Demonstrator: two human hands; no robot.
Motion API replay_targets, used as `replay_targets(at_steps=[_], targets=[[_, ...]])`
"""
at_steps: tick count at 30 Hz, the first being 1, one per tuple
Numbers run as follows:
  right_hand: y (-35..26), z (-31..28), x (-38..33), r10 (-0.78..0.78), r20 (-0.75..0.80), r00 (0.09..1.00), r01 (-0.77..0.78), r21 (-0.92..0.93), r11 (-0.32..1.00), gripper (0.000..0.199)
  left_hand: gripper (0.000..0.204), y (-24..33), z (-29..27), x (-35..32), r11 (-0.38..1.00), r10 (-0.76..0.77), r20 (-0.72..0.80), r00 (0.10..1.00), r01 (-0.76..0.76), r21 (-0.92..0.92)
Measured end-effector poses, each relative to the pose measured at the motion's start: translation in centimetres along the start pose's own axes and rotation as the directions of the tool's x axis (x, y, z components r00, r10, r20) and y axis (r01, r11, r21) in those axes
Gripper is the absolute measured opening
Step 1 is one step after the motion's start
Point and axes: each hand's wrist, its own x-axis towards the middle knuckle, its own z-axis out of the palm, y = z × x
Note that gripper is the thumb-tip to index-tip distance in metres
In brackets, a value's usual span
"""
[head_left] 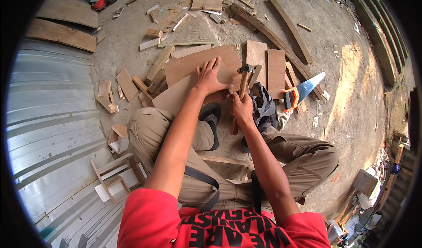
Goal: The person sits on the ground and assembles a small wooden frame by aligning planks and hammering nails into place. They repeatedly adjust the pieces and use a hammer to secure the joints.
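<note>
Daylight, mod. bright, mostly diffuse; soft shadows btwn wood scraps (206, 3). Warm sun patch, R side of concrete floor (347, 85). Bluish-white glare on ribbed metal sheet (52, 94), L. Fisheye: blk vignette at corners, straight edges bowed nr rim, bluish fringe L; ctr fairly sharp, rim softer.

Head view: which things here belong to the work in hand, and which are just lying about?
In use:
- hammer, gripped by the right hand
- wooden panel, under the spread left hand

Apparently just lying about:
- saw
- long timbers
- wooden frame
- red object, too small to identify
</note>
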Motion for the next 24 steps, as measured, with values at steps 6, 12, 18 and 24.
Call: replay_targets(at_steps=[6, 12, 18, 24], targets=[[1.3, -0.7, 1.5, -0.154, -0.052, 0.987, 0.137, -0.237, 0.962, 0.019, 0.129, -1.4, 0.2, 0.2, 0.998, 0.067, -0.001, 0.998, -0.067, 0.008], [0.5, -1.1, 0.9, -0.176, -0.009, 0.984, 0.169, -0.242, 0.955, 0.021, 0.127, -1.5, -0.1, 0.2, 0.996, 0.084, 0.008, 0.996, -0.084, 0.009], [0.7, -1.3, 1.9, -0.144, 0.010, 0.990, 0.140, -0.287, 0.948, 0.021, 0.126, -0.9, 0.0, 0.2, 0.996, 0.064, -0.005, 0.998, -0.063, 0.058], [0.5, -1.4, 1.8, -0.133, 0.018, 0.991, 0.133, -0.276, 0.952, 0.021, 0.124, -0.8, -0.2, 0.7, 0.995, 0.090, 0.013, 0.996, -0.090, 0.033]])
